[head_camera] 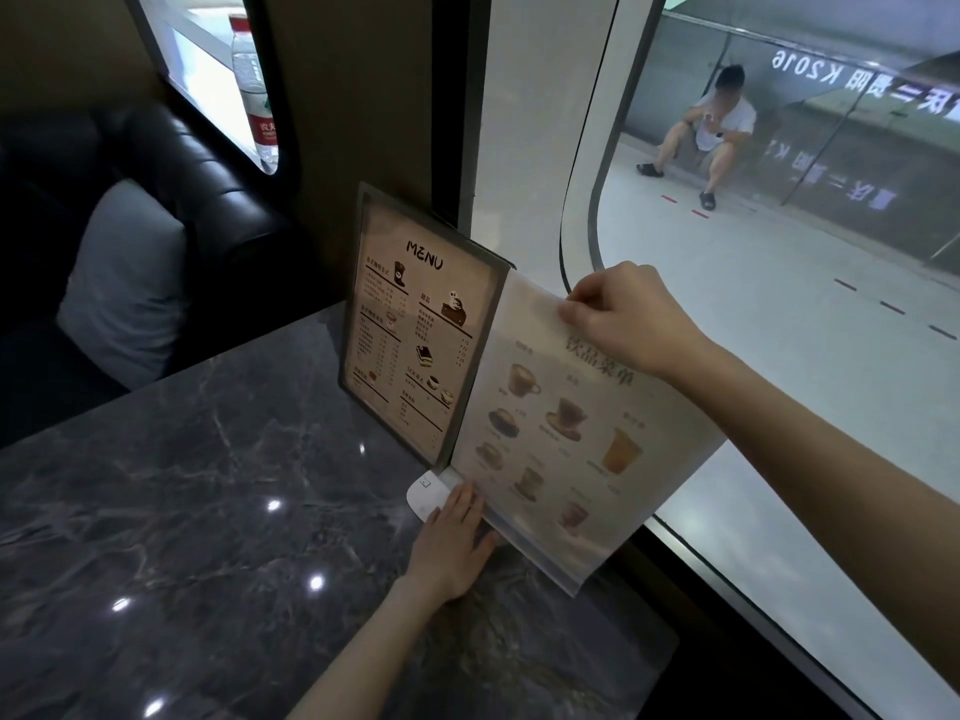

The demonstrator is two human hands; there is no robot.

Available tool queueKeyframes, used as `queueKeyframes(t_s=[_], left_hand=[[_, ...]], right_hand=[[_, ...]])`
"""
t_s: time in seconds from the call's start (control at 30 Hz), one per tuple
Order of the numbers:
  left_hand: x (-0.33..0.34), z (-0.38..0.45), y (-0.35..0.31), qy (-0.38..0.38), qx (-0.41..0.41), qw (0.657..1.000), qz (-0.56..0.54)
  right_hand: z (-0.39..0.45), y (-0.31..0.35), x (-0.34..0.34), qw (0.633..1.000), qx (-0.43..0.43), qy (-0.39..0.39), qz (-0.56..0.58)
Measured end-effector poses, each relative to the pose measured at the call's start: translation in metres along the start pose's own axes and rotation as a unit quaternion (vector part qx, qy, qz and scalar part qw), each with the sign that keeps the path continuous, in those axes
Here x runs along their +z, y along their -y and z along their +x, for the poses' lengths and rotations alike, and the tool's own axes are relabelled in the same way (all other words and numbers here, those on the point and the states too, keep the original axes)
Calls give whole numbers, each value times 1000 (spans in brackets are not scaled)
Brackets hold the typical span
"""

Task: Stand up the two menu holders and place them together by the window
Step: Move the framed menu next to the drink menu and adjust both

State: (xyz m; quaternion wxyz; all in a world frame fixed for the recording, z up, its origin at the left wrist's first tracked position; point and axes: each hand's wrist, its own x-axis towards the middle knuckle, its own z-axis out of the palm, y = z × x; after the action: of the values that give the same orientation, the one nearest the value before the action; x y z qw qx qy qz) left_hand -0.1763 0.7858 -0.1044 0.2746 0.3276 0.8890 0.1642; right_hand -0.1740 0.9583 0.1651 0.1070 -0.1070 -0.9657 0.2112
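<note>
At 9 o'clock I see only bare marble table [182, 485]. At 12 o'clock the brown menu holder [415, 324] stands upright against the wall by the window [779, 304]; neither hand is on it. Its right edge touches the pale drinks menu holder [561, 433], which is also upright but angled outward.

Risks, as I judge them:
1. The pale holder's base runs toward the table edge at 5 o'clock. Released while tilted, it may tip back down or slide off.
2. A white card [428, 493] lies at the base corner. It may catch under the foot and leave the holder unsteady.
3. Pushing left too hard may knock over the brown holder.

Left hand [457, 543], at 6 o'clock: flat, fingers extended, pressing on the pale holder's base strip and bracing it. It grips nothing.

Right hand [623, 314], at 2 o'clock: thumb and fingers pinched tight on the pale holder's top edge.
</note>
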Motion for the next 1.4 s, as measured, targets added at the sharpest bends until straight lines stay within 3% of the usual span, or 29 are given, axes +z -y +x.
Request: queueKeyframes(t_s=[0.6, 0.93, 1.4], left_hand=[[-4, -5, -4, -3, 1, 1000, 28], [-4, -2, -1, 6, 4, 999, 31], [-7, 6, 2, 18, 27, 999, 4]], right_hand=[[4, -3, -2, 998, 41, 17, -38], [2, 1, 5, 999, -10, 15, -32], [0, 14, 3, 999, -19, 21, -30]])
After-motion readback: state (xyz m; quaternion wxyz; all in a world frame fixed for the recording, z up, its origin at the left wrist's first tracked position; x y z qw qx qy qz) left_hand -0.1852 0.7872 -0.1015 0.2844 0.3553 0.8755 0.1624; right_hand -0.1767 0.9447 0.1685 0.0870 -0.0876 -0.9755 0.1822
